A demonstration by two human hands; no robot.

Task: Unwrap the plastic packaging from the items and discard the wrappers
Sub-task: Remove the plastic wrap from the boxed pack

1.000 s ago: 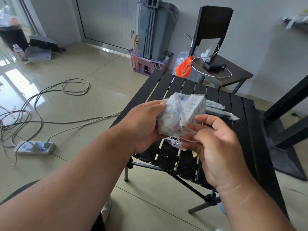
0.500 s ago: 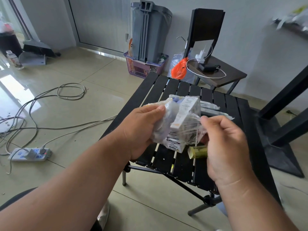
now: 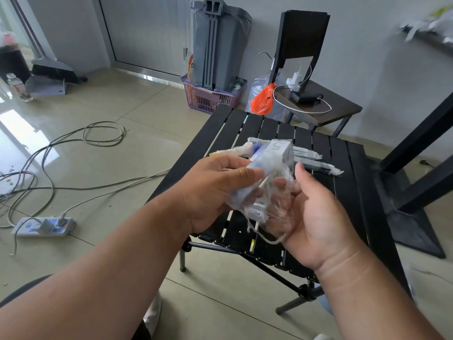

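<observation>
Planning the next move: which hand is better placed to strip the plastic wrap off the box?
The right hand: the loose plastic wrap is draped over its fingers, while the left hand grips the box.

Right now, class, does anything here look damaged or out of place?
Yes. The wrap on the box is torn and stretched, with strands hanging below the hands. A power strip and loose cables sprawl across the floor.

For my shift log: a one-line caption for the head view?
Left hand grips the box while the right hand pulls its plastic wrap over the slatted table.
</observation>
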